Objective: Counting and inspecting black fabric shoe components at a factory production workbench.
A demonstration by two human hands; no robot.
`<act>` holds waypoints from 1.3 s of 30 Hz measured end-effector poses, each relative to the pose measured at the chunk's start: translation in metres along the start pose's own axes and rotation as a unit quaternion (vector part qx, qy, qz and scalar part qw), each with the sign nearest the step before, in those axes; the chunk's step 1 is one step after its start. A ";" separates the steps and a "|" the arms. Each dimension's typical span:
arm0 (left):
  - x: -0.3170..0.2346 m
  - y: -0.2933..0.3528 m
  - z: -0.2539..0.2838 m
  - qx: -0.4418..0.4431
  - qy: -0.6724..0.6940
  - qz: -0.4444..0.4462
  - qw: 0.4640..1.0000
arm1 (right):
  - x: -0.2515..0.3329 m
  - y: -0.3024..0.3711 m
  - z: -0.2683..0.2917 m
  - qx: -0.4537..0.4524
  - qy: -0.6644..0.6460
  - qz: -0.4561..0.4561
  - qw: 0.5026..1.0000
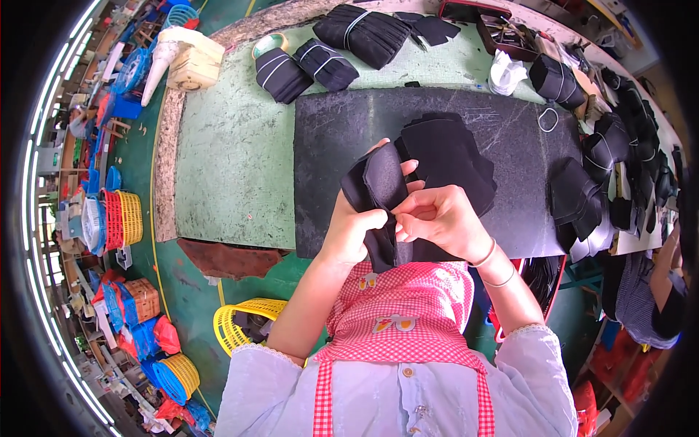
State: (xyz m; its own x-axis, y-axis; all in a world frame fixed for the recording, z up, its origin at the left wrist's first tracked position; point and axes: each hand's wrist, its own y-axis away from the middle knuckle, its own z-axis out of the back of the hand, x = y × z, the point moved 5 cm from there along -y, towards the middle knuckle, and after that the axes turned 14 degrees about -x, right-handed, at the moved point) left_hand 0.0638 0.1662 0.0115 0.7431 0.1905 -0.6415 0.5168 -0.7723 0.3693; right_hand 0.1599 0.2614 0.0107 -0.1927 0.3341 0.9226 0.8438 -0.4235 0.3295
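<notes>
In the head view, the left hand [351,229] has its fingers curled around black pieces [386,180]. The right hand [448,218] pinches their edge between its fingers. Past the fingers, a black pile [445,154] lies on a dark mat [324,135]

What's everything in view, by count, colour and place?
Table: one, pale green, in front
Mat: one, dark grey, on table
Loose stack: one, black, on mat
Held pieces: several, black, frame centre
Banded bundles: several, black, table's far and right edges
Case: one, dark red, table's far right
Block: one, cream, table's far left
Baskets: several, yellow and red, left
Clutter: uncountable, mixed, left background
Other person: one, patterned clothing, right
Apron: one, red check, on wearer
Left hand: one, bare, gripping pieces
Right hand: one, bare, at pieces' edge
</notes>
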 end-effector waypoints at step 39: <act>-0.014 0.003 -0.002 -0.008 -0.023 -0.030 0.999 | 0.007 0.000 0.007 -0.043 0.042 0.035 0.998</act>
State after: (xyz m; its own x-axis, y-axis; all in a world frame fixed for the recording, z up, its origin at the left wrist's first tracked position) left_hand 0.0559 0.1622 0.0232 0.6902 0.2075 -0.6932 0.5667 -0.7507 0.3395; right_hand 0.1623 0.2695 0.0157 -0.1787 0.2307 0.9565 0.8118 -0.5147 0.2758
